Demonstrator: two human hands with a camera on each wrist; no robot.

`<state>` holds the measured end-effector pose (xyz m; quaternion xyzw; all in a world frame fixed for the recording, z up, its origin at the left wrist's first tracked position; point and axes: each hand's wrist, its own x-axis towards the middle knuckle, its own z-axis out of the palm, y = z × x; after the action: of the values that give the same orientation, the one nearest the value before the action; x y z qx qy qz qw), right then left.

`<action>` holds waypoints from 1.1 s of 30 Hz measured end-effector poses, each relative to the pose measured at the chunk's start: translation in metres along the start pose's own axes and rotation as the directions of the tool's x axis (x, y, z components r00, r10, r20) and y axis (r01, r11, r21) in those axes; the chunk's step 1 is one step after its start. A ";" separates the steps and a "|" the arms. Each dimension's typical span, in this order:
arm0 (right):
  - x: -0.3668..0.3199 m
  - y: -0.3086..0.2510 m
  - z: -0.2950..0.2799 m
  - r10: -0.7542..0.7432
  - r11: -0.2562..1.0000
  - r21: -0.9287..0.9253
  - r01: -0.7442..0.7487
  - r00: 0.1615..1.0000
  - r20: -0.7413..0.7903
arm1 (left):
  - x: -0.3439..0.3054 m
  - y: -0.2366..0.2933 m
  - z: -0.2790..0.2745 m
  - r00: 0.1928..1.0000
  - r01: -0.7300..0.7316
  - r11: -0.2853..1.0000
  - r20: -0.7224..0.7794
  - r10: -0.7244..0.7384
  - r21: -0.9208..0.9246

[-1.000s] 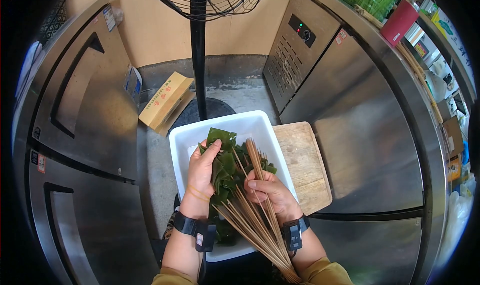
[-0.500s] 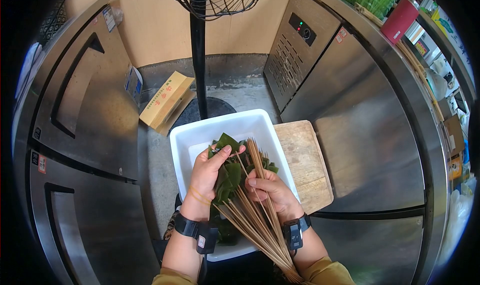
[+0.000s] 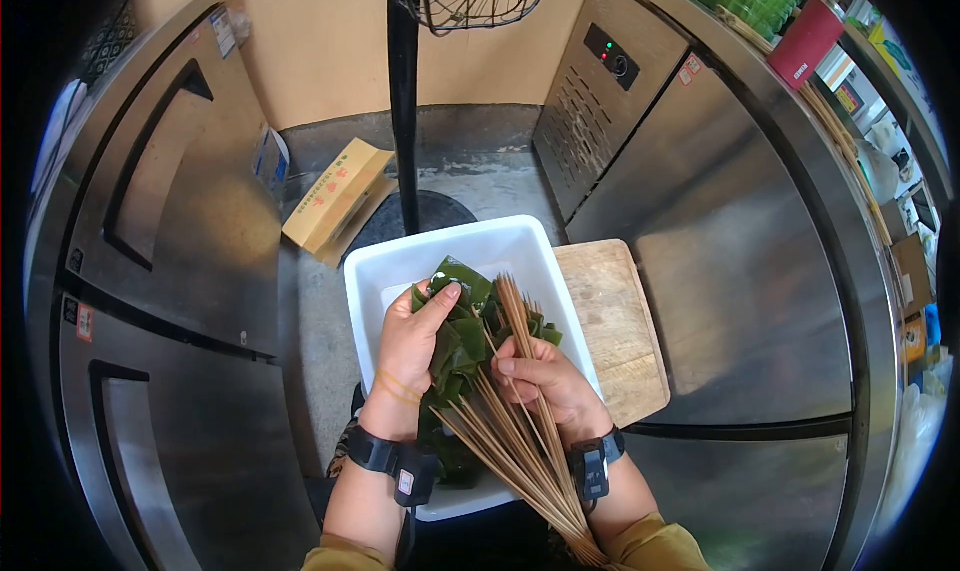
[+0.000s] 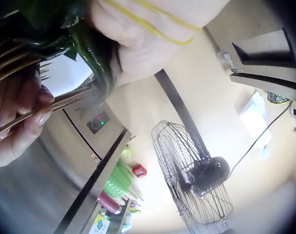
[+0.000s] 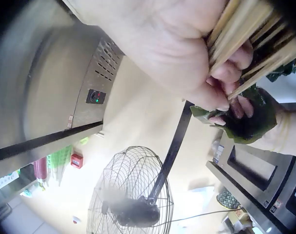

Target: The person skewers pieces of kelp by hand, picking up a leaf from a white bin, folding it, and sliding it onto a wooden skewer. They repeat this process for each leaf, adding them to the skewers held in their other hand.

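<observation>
In the head view my left hand (image 3: pixel 408 333) holds dark green, glossy kelp sheets (image 3: pixel 466 279), its thumb lying over the top piece. My right hand (image 3: pixel 552 379) grips a bundle of thin bamboo skewers (image 3: pixel 500 449), whose ends fan out toward my lap. Between its thumb and forefinger it pinches one single skewer (image 3: pixel 512 383) that points up at the kelp. Seen from the right wrist, folded kelp (image 5: pixel 255 122) lies across the left fingers, and the pinched skewer's tip is hidden. Below both hands, more kelp lies in a white plastic tub (image 3: pixel 400 258).
A wooden cutting board (image 3: pixel 612 321) lies right of the tub. Behind it stand a fan's black pole (image 3: pixel 403 121) and a cardboard box (image 3: pixel 335 196). Steel cabinets flank both sides, the right one (image 3: pixel 740 261) carrying a red canister (image 3: pixel 808 41) on top.
My left hand has shifted slightly right, toward the skewers, and the top kelp piece has been turned and folded under its thumb. The right hand keeps its grip almost unmoved.
</observation>
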<state>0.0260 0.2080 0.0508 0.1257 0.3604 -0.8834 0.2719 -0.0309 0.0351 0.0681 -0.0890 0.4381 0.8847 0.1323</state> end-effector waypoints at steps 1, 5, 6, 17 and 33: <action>0.000 0.001 0.000 0.001 1.000 -0.006 -0.001 1.000 0.012 | 0.000 -0.001 0.000 1.000 -0.017 1.000 0.009 0.017 -0.003; 0.000 0.001 0.001 0.001 1.000 -0.020 -0.001 1.000 0.023 | 0.001 -0.004 0.000 0.995 -0.094 0.995 -0.019 0.094 0.017; 0.000 0.001 0.001 0.005 1.000 -0.017 -0.004 1.000 0.027 | 0.000 -0.004 0.004 0.991 -0.131 0.991 -0.022 0.131 0.029; -0.001 0.000 0.002 -0.008 1.000 -0.018 0.009 0.998 0.056 | -0.002 0.005 -0.004 0.997 0.053 0.992 0.047 -0.059 0.117; -0.002 0.000 0.004 -0.034 0.999 0.028 0.032 0.997 0.066 | -0.003 -0.007 -0.002 1.000 0.023 0.996 0.009 -0.023 -0.085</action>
<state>0.0280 0.2059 0.0541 0.0941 0.3414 -0.8962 0.2672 -0.0253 0.0368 0.0620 -0.0961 0.3983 0.9014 0.1402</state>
